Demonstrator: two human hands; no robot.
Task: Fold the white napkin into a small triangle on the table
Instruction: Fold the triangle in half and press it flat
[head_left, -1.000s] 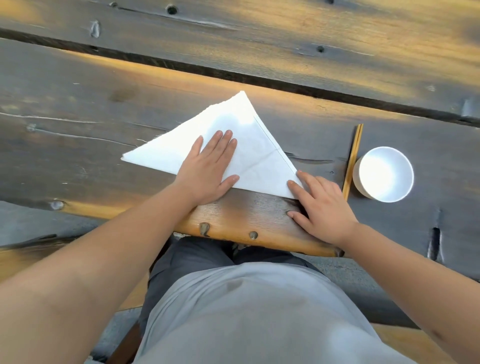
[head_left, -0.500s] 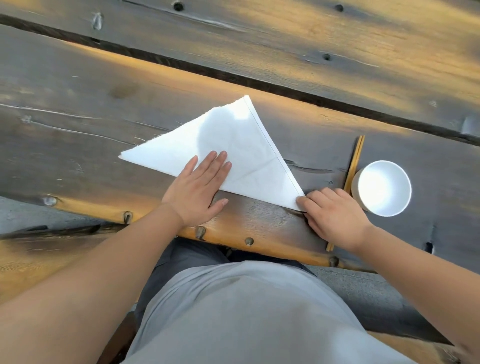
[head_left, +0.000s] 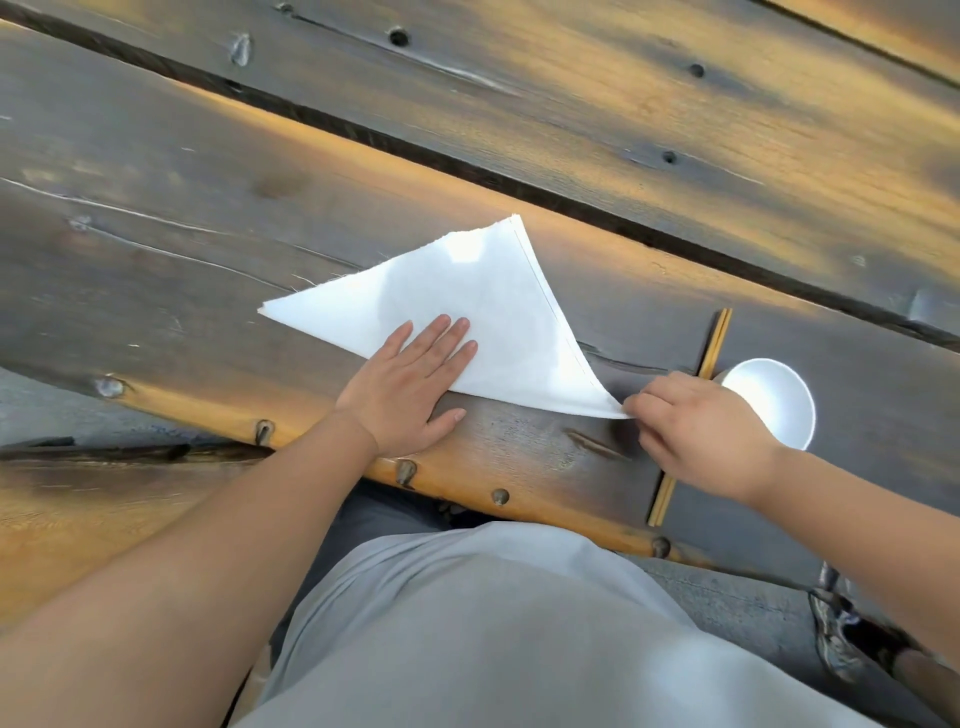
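Your left hand (head_left: 410, 384) lies flat and spread, unclenched, pressing the near edge of the white napkin (head_left: 467, 317), thumb on bare wood. The table (head_left: 156, 218), dark planks, carries the napkin folded as a large triangle close to its near edge. Your right hand (head_left: 706, 431) pinches the napkin's right corner, lifting it slightly. Behind that hand sits a white bowl (head_left: 774, 400), beside wooden chopsticks (head_left: 714, 345).

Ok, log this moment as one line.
stage: second fold starting | napkin: large triangle, flat on table | left hand: flat on napkin | right hand: pinching right corner, lifted | chopsticks, bowl: beside right hand
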